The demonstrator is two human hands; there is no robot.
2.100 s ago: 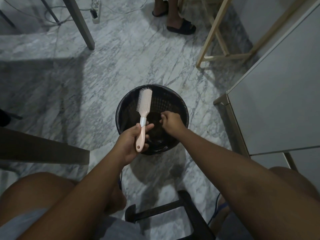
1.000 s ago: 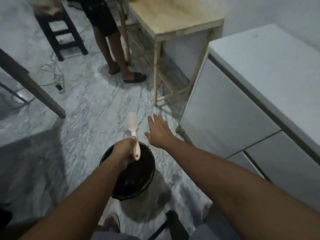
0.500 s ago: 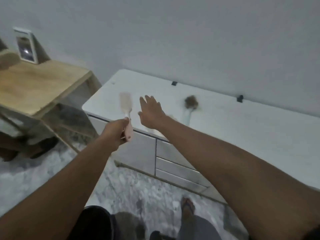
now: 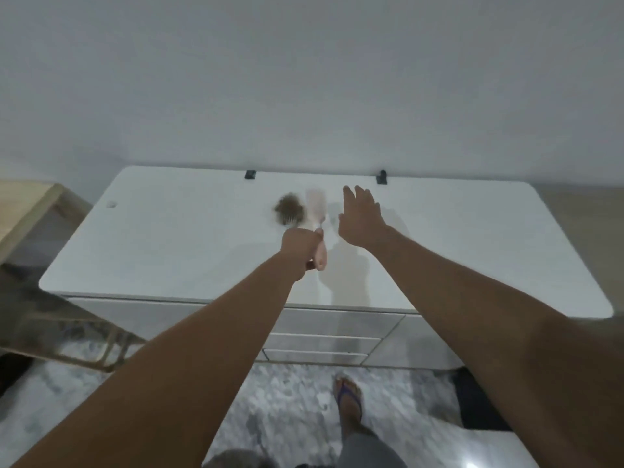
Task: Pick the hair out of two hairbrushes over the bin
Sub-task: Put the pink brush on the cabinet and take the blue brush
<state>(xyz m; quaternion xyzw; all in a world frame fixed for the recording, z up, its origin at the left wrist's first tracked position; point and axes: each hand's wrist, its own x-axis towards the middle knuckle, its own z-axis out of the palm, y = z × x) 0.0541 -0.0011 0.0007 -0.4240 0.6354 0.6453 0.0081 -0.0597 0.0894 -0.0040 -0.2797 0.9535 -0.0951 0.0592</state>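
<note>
Left hand: clenched round the handle of the pink brush, head pointing away from me, over the white table. Right hand: released, fingers spread, palm down above the table top, holding nothing.

Key geometry: the second brush, the one wadded with brown hair, lies on the table ahead of me. It's just left of the pink brush's head and just beyond my left fist. So the left hand is nearer, but it's occupied. The free right hand is on the other side, with the pink brush between it and the target. My read: either park the pink brush first, or bring the right hand across over it.

Long axis of the hairy brush: can't fix it. Only the hair clump and a few bristles show. The handle is hidden, probably behind my left fist, which would put the axis roughly toward me. That's a guess.

Other unknowns:
- The pink brush is motion-blurred, so I can't tell if any hair is left in its bristles.
- I can't tell whether its head touches the table or hangs above it.
- The bin isn't identifiable. A grey rounded shape is cut off at the bottom edge and could be it, unconfirmed.
</note>
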